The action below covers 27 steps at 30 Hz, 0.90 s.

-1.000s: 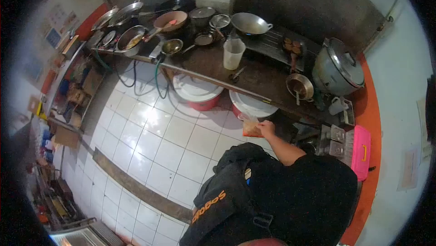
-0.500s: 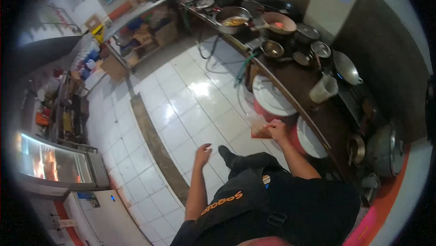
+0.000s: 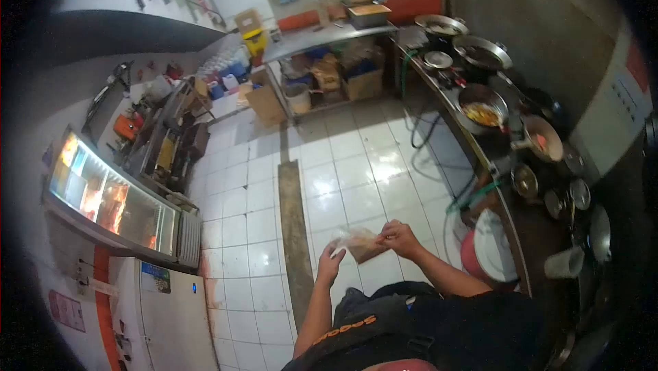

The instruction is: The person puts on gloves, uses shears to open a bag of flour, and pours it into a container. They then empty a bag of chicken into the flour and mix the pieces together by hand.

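Clear food bag (image 3: 360, 242) (orange-brown contents), midair

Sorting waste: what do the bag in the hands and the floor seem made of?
The bag, held between left hand and right hand, looks like thin clear plastic: see-through, crinkled. The floor looks like glazed white tile: grout lines, shiny reflections.

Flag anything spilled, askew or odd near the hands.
Nothing spilled or broken that I can see. Left hand and right hand hold a plastic bag. Only oddity: a black hose sags off the counter toward the floor.
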### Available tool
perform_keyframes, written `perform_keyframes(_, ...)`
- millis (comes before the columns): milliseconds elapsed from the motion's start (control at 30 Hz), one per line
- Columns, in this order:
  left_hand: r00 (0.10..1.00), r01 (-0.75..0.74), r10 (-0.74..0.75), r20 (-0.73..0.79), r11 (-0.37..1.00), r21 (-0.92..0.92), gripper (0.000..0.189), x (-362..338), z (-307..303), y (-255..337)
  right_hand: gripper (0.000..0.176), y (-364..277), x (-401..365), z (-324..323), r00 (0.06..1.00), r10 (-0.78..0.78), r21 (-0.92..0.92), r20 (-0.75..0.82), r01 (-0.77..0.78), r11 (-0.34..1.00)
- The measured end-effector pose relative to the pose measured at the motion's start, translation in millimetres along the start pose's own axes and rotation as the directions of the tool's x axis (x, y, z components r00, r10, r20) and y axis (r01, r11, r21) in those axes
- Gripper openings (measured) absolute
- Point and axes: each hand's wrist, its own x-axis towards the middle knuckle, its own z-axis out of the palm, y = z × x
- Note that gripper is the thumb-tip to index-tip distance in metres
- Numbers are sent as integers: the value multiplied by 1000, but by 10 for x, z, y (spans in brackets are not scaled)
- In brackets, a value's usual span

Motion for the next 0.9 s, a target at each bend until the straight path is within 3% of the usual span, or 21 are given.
perform_keyframes(100,999,-28,26,-36,998,-61,36,488,-430,16,8,72,650,300,996,-51,-13,79,52,999)
perform_keyframes(167,998,-41,35,-58,994,-97,27,669,-699,57,14,-22,1021,435,985,70,-18,159,-68,998)
perform_keyframes(233,997,10,-21,-79,991,-131,19,975,-790,267,10,100,1333,571,992,-80,-48,100,85,995)
perform_keyframes(267,999,-20,9,-52,977,-211,15,1167,-874,195,11,118,1430,610,998,3,22,65,-4,1000)
perform_keyframes(367,994,-103,95,-46,962,-251,12,1810,-984,374,9,116,1896,536,998,33,-20,-44,-34,999)
perform_keyframes(500,984,-177,178,-10,971,-161,7,2694,-902,845,9,306,2370,459,954,198,91,-227,-182,979)
perform_keyframes(567,952,-298,304,33,947,-123,4,3175,-814,1022,9,457,2669,415,931,244,92,-272,-227,970)
perform_keyframes(600,954,-292,297,49,952,-93,3,3410,-770,1080,9,582,2836,385,905,307,225,-293,-247,942)
perform_keyframes(633,950,-299,306,60,949,-101,3,3642,-722,1197,10,711,3020,325,879,367,352,-303,-255,900)
perform_keyframes(700,964,-220,254,84,931,-290,2,4031,-623,1429,14,1128,3341,187,883,386,369,-265,-277,887)
perform_keyframes(733,958,-283,285,24,957,-62,2,4232,-626,1549,17,1290,3542,107,859,478,326,-183,-406,854)
perform_keyframes(767,949,-313,316,21,947,-75,2,4563,-594,1666,20,1472,3864,-54,826,552,265,-116,-510,819)
perform_keyframes(833,943,-333,325,-74,926,-178,3,4905,-671,1690,24,1531,4276,-211,842,527,314,-116,-473,823)
perform_keyframes(900,925,-375,359,-127,916,-140,4,5352,-803,1795,25,1591,4845,-483,829,537,387,-153,-450,805)
